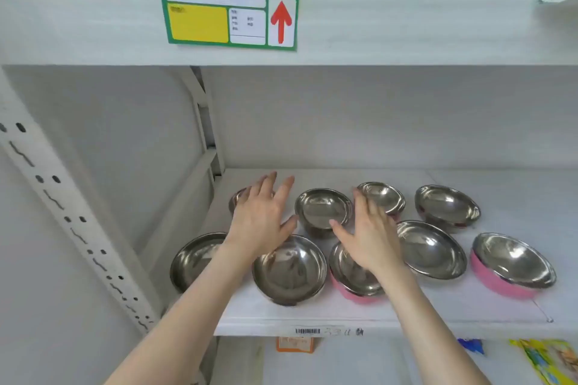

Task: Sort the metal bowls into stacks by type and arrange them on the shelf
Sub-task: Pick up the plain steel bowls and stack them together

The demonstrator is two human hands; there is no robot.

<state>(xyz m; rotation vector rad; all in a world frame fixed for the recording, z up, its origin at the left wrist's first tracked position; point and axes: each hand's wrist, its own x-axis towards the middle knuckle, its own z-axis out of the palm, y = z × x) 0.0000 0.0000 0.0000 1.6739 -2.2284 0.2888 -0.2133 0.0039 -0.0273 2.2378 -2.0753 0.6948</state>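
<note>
Several metal bowls stand singly on the white shelf [500, 312]. A small plain steel bowl [322, 208] sits in the back row between my hands. My left hand [261, 216] hovers open beside it, over another small bowl [239, 197] that it mostly hides. My right hand [366, 228] is open on the other side, above a pink-sided bowl [350, 281]. In front lie a plain bowl [289, 272], a shallow bowl [194, 259] at the left, a wide plain bowl [433, 250] and a pink-sided bowl [513, 266] at the right. Two more bowls [383, 197] [447, 205] stand at the back right.
An upper shelf board [406, 25] with a green and yellow price label [230, 17] overhangs the bowls. A slotted white upright [72, 222] runs down the left. Boxed goods stand on top; packets [553, 359] show below the shelf's front edge.
</note>
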